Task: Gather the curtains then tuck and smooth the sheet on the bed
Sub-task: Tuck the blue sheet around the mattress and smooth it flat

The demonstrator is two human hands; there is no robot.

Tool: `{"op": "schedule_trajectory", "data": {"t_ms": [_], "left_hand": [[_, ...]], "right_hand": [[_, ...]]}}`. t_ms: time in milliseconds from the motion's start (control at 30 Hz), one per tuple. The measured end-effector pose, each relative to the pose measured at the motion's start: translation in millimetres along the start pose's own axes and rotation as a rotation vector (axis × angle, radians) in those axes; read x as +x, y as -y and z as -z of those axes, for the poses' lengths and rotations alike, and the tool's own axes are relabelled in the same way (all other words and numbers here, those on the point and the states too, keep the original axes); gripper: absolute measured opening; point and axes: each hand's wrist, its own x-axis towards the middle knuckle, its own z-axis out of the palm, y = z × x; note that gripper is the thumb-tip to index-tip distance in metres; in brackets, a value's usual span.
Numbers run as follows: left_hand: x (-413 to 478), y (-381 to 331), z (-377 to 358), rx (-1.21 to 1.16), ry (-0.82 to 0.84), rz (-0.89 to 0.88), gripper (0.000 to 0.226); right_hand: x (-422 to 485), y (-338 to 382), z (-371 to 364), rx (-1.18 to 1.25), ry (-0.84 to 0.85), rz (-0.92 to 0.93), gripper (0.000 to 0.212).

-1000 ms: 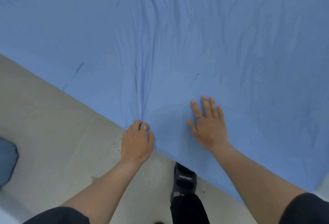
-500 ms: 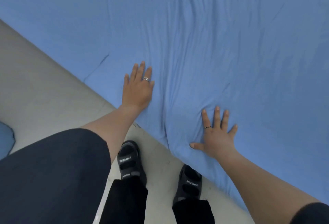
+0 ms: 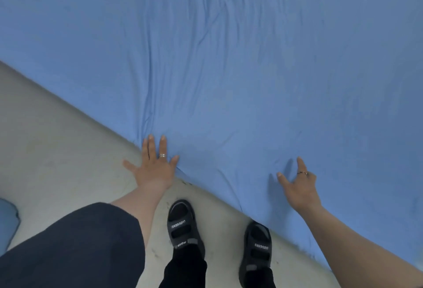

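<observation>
The only writing I can read is on my sandals. The left sandal [image 3: 183, 228] carries white capital letters on its upper strap, upside down from where I look, which seem to spell "BIOUGENS"; the first letter is unclear. A second short white word sits on its lower strap, too blurred for me to make out. The right sandal [image 3: 257, 245] bears the same white word on its strap, also upside down.
</observation>
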Motion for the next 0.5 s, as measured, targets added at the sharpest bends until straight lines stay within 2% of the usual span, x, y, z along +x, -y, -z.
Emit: {"op": "schedule_trajectory", "data": {"t_ms": [133,200,300,367,500], "left_hand": [[-15,8,22,0.118,0.029,-0.056,0.065],[-13,-3,41,0.037,-0.128,-0.173,0.056],[23,-38,72,-0.126,-0.371,-0.493,0.049],[54,-74,88,-0.125,-0.395,-0.625,0.057],[125,-129,98,-0.007,-0.376,-0.632,0.072]], "right_hand": [[-5,61,-5,-0.092,0.016,0.13,0.082],[2,90,-8,-0.175,-0.024,0.232,0.079],[28,134,-18,-0.312,-0.107,0.361,0.075],[45,158,-23,-0.404,-0.179,0.472,0.074],[87,202,-49,-0.53,-0.262,0.608,0.074]]}}
